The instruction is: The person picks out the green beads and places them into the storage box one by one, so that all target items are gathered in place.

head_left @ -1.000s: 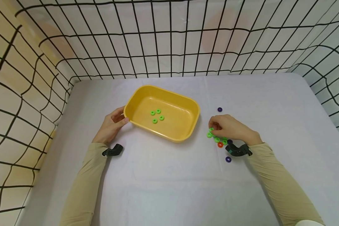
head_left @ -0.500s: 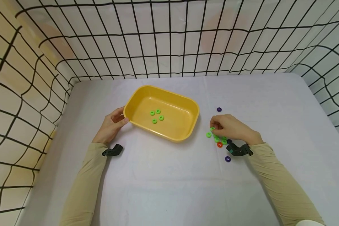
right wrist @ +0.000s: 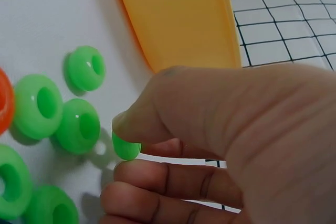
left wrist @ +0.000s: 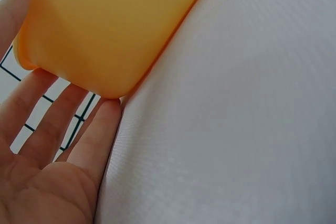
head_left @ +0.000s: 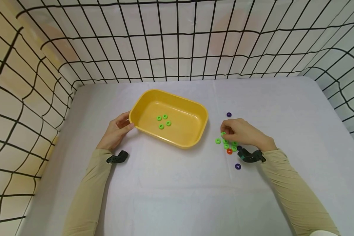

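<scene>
My left hand (head_left: 113,131) holds the left end of a yellow plastic tray (head_left: 191,105), thumb near the rim and fingertips against the outer wall (left wrist: 94,72). Several green ring-shaped beads (head_left: 168,123) lie inside the tray. To its right, my right hand (head_left: 243,132) pinches a green bead (right wrist: 126,148) between thumb and forefinger, just above the cloth. Below and left of those fingers, more green beads (right wrist: 85,68) lie loosely grouped, with one red-orange bead (head_left: 229,151) beside them. A dark purple bead (head_left: 239,148) sits partly behind the right wrist camera.
Single purple beads lie apart from the group: one bead (head_left: 228,114) beyond the right hand, another bead (head_left: 238,166) nearer the body. White cloth (head_left: 171,196) covers the table. A black wire grid (head_left: 177,46) stands along the back and both sides.
My right hand has shifted slightly right and away from the body, with the pinched green bead moving along. The left hand and the tray have stayed in place.
</scene>
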The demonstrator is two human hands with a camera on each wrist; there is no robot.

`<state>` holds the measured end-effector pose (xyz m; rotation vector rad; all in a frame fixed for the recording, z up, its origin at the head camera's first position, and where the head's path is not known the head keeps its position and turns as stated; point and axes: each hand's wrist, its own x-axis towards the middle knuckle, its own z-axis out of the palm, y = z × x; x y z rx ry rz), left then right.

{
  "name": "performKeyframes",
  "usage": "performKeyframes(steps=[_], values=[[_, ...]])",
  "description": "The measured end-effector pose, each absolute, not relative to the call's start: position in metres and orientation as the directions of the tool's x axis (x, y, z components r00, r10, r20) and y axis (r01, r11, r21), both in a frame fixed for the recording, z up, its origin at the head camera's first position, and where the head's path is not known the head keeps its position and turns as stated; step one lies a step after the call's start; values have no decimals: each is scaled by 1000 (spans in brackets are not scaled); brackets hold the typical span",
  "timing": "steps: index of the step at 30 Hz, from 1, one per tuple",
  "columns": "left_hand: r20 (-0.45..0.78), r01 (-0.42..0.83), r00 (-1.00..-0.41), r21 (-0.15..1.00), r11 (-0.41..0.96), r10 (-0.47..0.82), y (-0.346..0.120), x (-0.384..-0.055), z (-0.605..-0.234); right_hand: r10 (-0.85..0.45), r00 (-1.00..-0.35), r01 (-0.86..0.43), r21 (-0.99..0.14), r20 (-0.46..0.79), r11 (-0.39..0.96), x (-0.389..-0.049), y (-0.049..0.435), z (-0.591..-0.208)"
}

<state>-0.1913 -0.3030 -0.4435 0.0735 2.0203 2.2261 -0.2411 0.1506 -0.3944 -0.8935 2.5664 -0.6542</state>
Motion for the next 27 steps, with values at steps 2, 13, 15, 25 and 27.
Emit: performKeyframes(steps=[2,13,15,25,27], values=[[-55,-67,-990,993,-93,132,-303,-191,-444,-644,-747,-488,-523,-164,699,-241,151,-393],[-58,-69,-991,994,-89,123,-303,-191,-443,-619,-774,-472,-529,-135,705,-246,154,-387],[-58,-69,-991,994,-84,124,-303,-191,-443,-617,-778,-470,-544,-117,695,-248,154,-384],[-75,-81,-991,995,-56,112,-304,-193,-444,-670,-742,-585,-522,34,621,-268,108,-327],[-72,-80,-991,995,-61,115,-303,-193,-444,-699,-715,-615,-505,31,606,-273,92,-318]])
